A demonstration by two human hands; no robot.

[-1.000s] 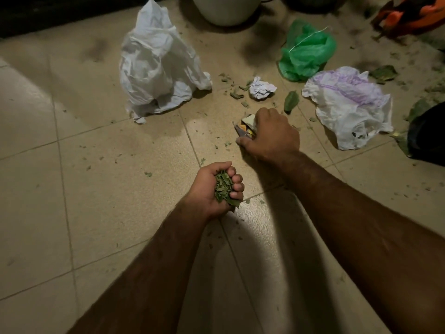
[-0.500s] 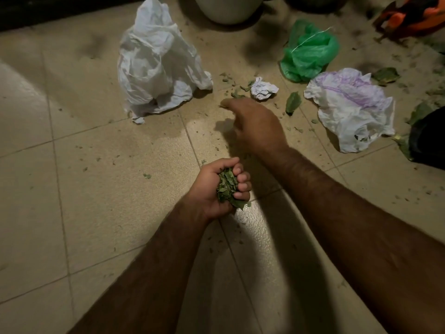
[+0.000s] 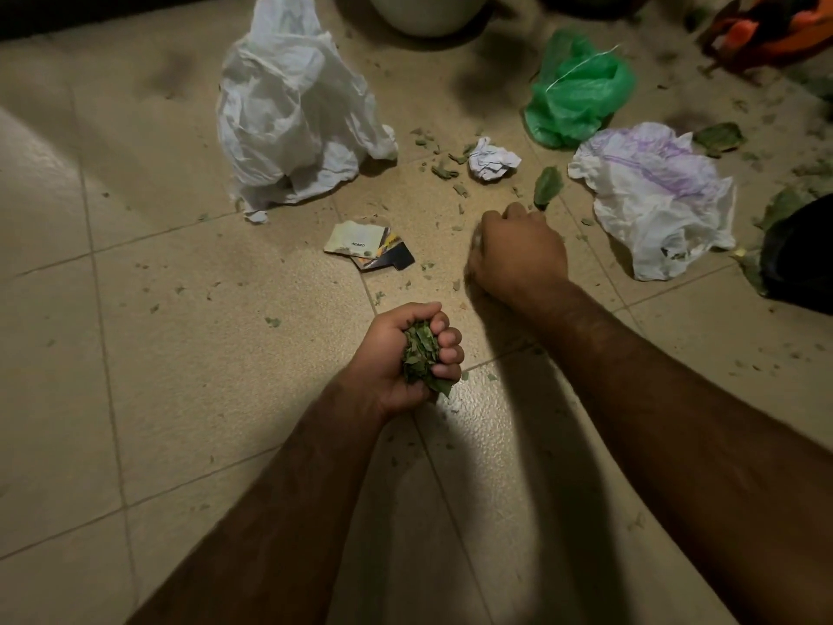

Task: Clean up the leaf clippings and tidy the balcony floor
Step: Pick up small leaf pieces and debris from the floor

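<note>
Clippings (image 3: 419, 349) sit bunched in left hand (image 3: 390, 354), fingers curled round them; small green flakes, a few poking out at the lower edge of the fist; judged near weightless, brittle, apt to shed if the grip loosens, so cup rather than squeeze. Right hand (image 3: 518, 259) knuckles-up low at the floor, fingers curled under; whether it holds anything cannot be told (blurred). Scattered bits (image 3: 444, 171) lie on glossy beige tiles (image 3: 203, 354) around and beyond it; probably too flat to pinch singly, better raked together, then scooped. Whole leaf (image 3: 547, 191) just past the knuckles; take by its edge. Further out: printed card scraps (image 3: 369, 248); crumpled paper ball (image 3: 492, 157); limp, crinkled white bag (image 3: 288, 106); green bag (image 3: 577, 92); white-and-purple bag (image 3: 653, 191).
</note>
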